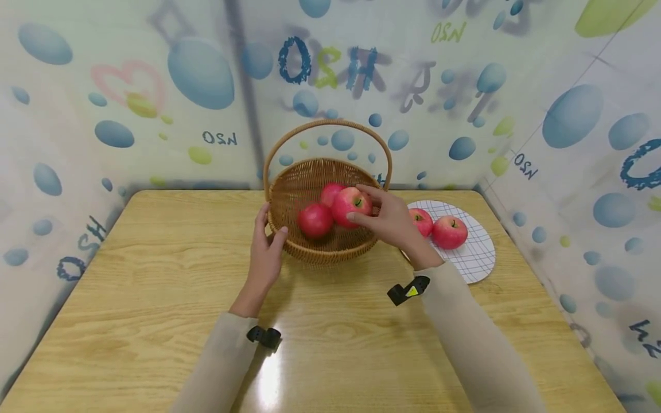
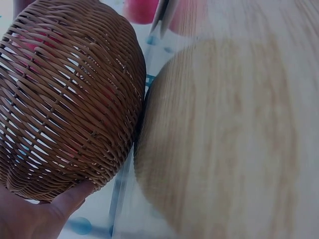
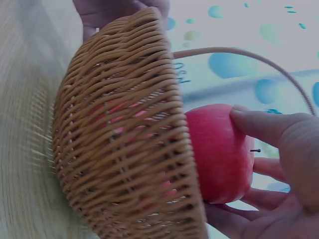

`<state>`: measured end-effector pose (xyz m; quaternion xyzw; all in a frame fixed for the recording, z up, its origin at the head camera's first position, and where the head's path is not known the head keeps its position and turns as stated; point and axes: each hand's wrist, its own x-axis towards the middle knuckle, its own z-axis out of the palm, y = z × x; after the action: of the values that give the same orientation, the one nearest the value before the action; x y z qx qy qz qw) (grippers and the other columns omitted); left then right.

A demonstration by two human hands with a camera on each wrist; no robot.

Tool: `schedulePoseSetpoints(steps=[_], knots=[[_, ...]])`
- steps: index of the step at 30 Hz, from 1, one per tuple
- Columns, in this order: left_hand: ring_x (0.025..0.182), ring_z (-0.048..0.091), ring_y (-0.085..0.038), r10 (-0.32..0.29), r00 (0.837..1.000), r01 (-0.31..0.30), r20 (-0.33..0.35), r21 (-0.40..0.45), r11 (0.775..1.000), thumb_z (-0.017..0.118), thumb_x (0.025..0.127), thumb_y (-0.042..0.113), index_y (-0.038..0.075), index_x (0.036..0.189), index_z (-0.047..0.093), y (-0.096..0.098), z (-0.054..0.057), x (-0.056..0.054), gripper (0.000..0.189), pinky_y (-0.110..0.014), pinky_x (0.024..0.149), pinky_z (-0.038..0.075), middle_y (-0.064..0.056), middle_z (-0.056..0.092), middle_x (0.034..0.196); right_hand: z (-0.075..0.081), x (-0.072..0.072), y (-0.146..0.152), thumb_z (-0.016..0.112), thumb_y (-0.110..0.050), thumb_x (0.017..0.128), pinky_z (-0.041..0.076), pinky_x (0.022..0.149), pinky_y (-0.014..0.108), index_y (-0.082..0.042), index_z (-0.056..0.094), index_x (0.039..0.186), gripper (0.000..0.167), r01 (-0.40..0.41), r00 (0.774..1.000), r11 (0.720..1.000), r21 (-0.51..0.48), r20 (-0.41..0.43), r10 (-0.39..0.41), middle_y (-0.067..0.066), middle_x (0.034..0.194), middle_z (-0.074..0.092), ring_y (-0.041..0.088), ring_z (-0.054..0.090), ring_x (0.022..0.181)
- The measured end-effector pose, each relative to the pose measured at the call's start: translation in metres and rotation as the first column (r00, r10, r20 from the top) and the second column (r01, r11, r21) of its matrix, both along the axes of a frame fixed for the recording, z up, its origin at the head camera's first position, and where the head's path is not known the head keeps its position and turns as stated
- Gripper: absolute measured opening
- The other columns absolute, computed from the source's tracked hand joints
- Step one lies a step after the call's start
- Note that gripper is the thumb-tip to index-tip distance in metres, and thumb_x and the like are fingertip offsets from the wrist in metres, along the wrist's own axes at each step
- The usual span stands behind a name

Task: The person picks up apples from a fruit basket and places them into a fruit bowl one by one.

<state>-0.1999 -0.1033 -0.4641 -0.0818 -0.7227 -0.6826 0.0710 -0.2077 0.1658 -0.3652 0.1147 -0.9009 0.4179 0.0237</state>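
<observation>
We've got our left hand [image 1: 265, 255] gripping the basket [image 1: 330, 254] rim, right hand [image 1: 391, 218] clamped on an apple [image 1: 346, 207] at its mouth, two more apples [image 1: 315, 221] inside.

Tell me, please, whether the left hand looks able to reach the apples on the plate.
Probably not: the left hand holds the basket, and the basket and right arm lie in between.

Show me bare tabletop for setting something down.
Bare: the pale wooden table left of the brown wicker basket and left hand, also between the beige sleeves. Crowded: the basket's right side, with the right hand, round red apples and white grid-patterned plate.
</observation>
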Motion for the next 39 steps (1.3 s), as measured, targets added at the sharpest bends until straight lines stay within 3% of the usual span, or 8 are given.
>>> schedulePoseSetpoints(steps=[2, 9, 12, 16, 23, 30, 39], knots=[[0.139, 0.048, -0.041, 0.001, 1.0, -0.001, 0.006, -0.002, 1.0, 0.047, 0.107, 0.027, 0.032, 0.162, 0.018, 0.0, 0.001, 0.0, 0.062, -0.054, 0.11, 0.043, -0.004, 0.014, 0.169, 0.003, 0.006, 0.005, 0.077, -0.035, 0.089, 0.057, 0.094, 0.043, -0.02, 0.052, 0.149, 0.067, 0.019, 1.0, 0.999, -0.026, -0.003, -0.019, 0.009, 0.146, 0.058, 0.028, 0.062, 0.127], [0.142, 0.046, -0.039, -0.003, 1.0, 0.004, 0.026, -0.004, 1.0, 0.045, 0.107, 0.023, 0.033, 0.162, 0.014, 0.0, 0.0, -0.001, 0.064, -0.053, 0.111, 0.042, -0.004, 0.01, 0.17, 0.009, 0.025, 0.023, 0.079, -0.034, 0.089, 0.056, 0.096, 0.047, -0.024, 0.053, 0.149, 0.066, 0.073, 0.997, 0.99, -0.119, -0.03, -0.077, 0.006, 0.151, 0.053, 0.033, 0.057, 0.135], [0.144, 0.043, -0.039, 0.001, 0.999, -0.001, 0.033, -0.011, 1.0, 0.045, 0.107, 0.025, 0.032, 0.163, 0.014, 0.0, 0.001, -0.003, 0.064, -0.053, 0.113, 0.041, -0.004, 0.009, 0.17, 0.01, 0.033, 0.033, 0.08, -0.031, 0.088, 0.056, 0.097, 0.045, -0.024, 0.055, 0.148, 0.065, 0.09, 0.993, 0.983, -0.162, -0.059, -0.101, 0.006, 0.15, 0.054, 0.031, 0.058, 0.134], [0.146, 0.039, -0.039, 0.002, 1.0, -0.002, 0.031, -0.01, 1.0, 0.045, 0.107, 0.021, 0.026, 0.164, 0.013, 0.001, 0.002, -0.005, 0.066, -0.053, 0.114, 0.04, -0.005, 0.008, 0.17, 0.012, 0.043, 0.048, 0.081, -0.03, 0.087, 0.056, 0.095, 0.032, -0.025, 0.057, 0.145, 0.063, 0.151, 0.982, 0.969, -0.193, -0.081, -0.17, 0.005, 0.148, 0.056, 0.028, 0.061, 0.131], [0.145, 0.041, -0.039, 0.011, 1.0, -0.011, 0.006, -0.012, 1.0, 0.046, 0.107, 0.023, 0.03, 0.163, 0.015, 0.003, 0.001, -0.003, 0.064, -0.054, 0.112, 0.041, -0.002, 0.01, 0.17, 0.008, 0.059, 0.076, 0.08, -0.028, 0.088, 0.052, 0.087, 0.011, -0.022, 0.058, 0.145, 0.061, 0.247, 0.948, 0.938, -0.244, -0.141, -0.286, 0.006, 0.148, 0.057, 0.029, 0.061, 0.128], [0.148, 0.036, -0.036, 0.016, 1.0, -0.016, -0.017, -0.023, 1.0, 0.046, 0.107, 0.024, 0.029, 0.162, 0.017, 0.003, -0.002, 0.001, 0.063, -0.054, 0.111, 0.042, -0.002, 0.013, 0.169, -0.005, 0.068, 0.1, 0.078, -0.031, 0.089, 0.05, 0.086, 0.009, -0.025, 0.055, 0.147, 0.062, 0.415, 0.894, 0.878, -0.238, -0.07, -0.442, 0.006, 0.148, 0.057, 0.03, 0.061, 0.128], [0.142, 0.043, -0.043, 0.008, 1.0, -0.008, -0.021, -0.022, 1.0, 0.046, 0.107, 0.026, 0.029, 0.162, 0.016, 0.001, -0.003, 0.0, 0.063, -0.056, 0.11, 0.042, -0.004, 0.012, 0.169, -0.009, 0.066, 0.115, 0.078, -0.032, 0.089, 0.047, 0.084, 0.006, -0.028, 0.054, 0.148, 0.063, 0.464, 0.866, 0.853, -0.238, -0.079, -0.493, 0.005, 0.149, 0.055, 0.031, 0.059, 0.129]])
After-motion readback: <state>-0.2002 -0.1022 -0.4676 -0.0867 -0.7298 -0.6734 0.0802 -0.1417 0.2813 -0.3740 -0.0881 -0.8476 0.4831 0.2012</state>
